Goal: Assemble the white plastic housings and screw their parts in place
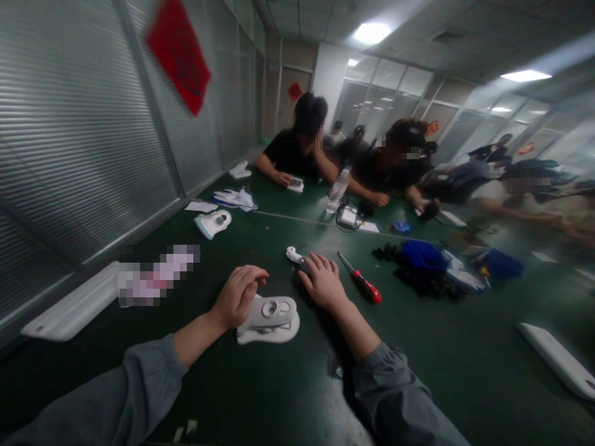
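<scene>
While left hand [238, 298], fingers bent together, grip unclear, sits at white part [279, 311]'s left end, right hand [323, 280], fingers slightly spread, covers white-tipped tool [292, 254].

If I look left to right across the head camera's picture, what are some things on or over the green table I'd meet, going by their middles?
Long white panel, left hand, pale two-layered part, right hand, red-handled screwdriver, blue-and-black heap, white slab.

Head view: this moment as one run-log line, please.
left hand: at white assembly's left end | right hand: over white-tipped piece | red-black screwdriver: on table, beside right hand
</scene>
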Tool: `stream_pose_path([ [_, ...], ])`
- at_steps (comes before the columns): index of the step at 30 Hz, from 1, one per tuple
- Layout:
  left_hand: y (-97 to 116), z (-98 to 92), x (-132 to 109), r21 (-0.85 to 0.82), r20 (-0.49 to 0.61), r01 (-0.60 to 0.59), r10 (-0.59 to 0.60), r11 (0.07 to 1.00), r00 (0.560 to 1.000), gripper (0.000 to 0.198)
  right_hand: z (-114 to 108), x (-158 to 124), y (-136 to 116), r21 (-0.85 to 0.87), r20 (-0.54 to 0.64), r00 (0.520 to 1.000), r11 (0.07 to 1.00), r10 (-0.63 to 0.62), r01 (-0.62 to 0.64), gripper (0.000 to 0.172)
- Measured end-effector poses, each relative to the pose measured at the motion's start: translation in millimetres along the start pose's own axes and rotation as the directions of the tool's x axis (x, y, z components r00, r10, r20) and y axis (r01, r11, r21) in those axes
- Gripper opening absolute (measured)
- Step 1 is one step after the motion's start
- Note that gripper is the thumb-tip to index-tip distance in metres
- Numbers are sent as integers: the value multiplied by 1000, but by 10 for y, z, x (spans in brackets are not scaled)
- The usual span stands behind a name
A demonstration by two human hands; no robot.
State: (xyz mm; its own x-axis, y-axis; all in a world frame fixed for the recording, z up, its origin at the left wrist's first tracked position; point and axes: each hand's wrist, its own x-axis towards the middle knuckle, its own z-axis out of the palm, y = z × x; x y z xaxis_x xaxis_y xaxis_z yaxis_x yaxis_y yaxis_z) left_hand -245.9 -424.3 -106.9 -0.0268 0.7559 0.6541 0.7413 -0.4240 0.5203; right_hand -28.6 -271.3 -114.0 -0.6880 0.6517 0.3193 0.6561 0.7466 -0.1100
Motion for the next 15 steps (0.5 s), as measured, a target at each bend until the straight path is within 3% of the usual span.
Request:
stream_pose_path([
  [7, -23, -58, 12, 40, 57, -27, 24, 999, 998, 31, -21, 46, -76, 29, 69, 995, 997, -76, 75, 43],
  [15, -87, -60, 14, 47, 52, -15, 12, 999, 999, 31, -254, -284, 37, -9, 94, 994, 998, -54, 55, 40],
])
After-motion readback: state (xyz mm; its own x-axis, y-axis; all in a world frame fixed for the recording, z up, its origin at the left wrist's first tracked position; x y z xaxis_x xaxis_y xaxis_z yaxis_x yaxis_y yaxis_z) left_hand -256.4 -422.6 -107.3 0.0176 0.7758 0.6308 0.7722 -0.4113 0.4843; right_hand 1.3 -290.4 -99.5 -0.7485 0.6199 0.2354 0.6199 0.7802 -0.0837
